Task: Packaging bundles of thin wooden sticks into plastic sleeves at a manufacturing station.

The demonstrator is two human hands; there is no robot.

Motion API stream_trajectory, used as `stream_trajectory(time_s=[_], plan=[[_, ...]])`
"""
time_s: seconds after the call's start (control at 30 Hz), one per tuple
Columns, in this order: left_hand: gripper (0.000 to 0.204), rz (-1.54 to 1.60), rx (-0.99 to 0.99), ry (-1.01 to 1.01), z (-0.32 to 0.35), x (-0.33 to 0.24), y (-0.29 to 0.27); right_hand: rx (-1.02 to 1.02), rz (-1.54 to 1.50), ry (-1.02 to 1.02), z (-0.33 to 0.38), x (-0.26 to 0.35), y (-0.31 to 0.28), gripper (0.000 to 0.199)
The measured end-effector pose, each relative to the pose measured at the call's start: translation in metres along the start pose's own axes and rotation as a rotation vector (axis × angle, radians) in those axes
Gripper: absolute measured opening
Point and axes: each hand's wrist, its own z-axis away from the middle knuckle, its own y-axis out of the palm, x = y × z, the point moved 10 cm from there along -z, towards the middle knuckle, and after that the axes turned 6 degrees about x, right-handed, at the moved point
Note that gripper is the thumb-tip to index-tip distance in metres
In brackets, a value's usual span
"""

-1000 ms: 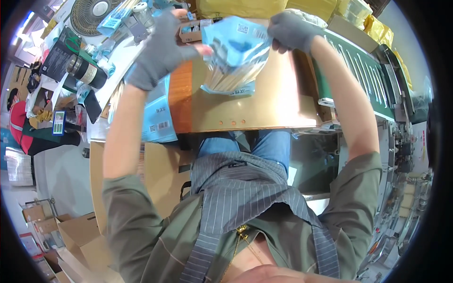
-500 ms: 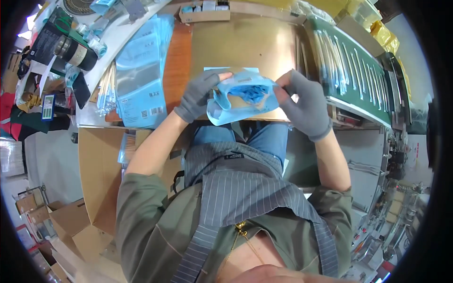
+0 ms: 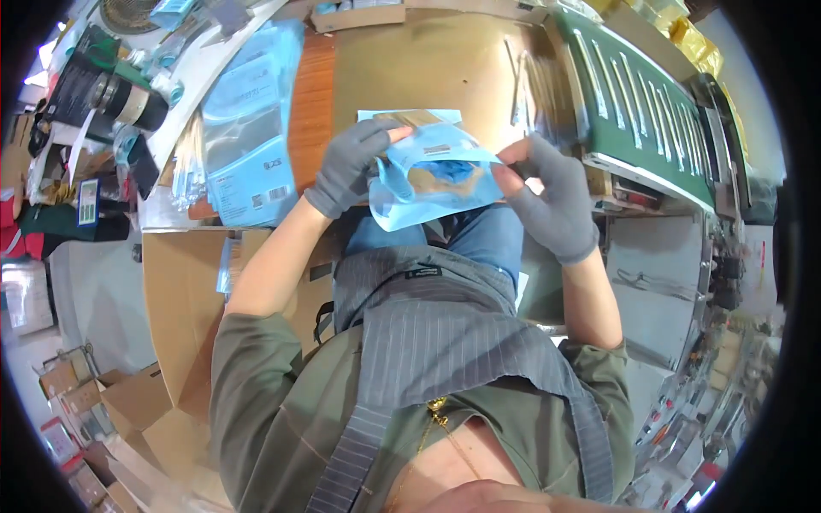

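A light blue plastic bag [image 3: 410, 211] with a clear part is held over the table's near edge. Its mouth gapes, and a bunch of blue-ended contents [image 3: 451, 171] shows inside. Gloved in grey with bare fingertips, my left hand [image 3: 346, 167] is closed on the bag's left side. My right hand [image 3: 554, 201], in a matching glove, pinches the right edge of the bag between thumb and fingers. Behind the bag, a pale blue sheet or packet [image 3: 368, 114] lies partly covered on the brown mat.
Flat blue bags [image 3: 248, 171] lie stacked at left, beside thin sticks [image 3: 190, 158]. Slim wrapped sticks [image 3: 640, 103] rest on a green board [image 3: 611, 141] at right; other sticks [image 3: 540, 81], blurred, are left of it. A dark bottle [image 3: 128, 101] stands far left; cardboard boxes [image 3: 184, 316] are below.
The sticks bunched on the green board's left side have shifted left, off it and over the brown mat. The bag tilts slightly, its mouth narrower; both hands keep their hold.
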Motion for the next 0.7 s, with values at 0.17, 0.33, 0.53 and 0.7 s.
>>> stream_trajectory(time_s=[0.17,0.33,0.53,0.7], plan=[[0.034,0.027,-0.079,-0.094,0.043,-0.007,-0.095,-0.094,-0.143,-0.033,0.006,0.026,-0.002,0.021],[0.025,-0.022,-0.095,-0.875,0.202,0.007,-0.211,-0.004,-0.144,0.006,-0.024,0.009,0.021,0.023],[0.027,-0.291,0.007,-0.923,0.331,-0.018,-0.227,0.198,-0.188,0.043,-0.05,0.006,0.073,0.022],[0.042,-0.882,0.375,-0.75,0.468,0.043,-0.117,0.269,-0.11,0.061,-0.056,0.005,0.096,0.022]])
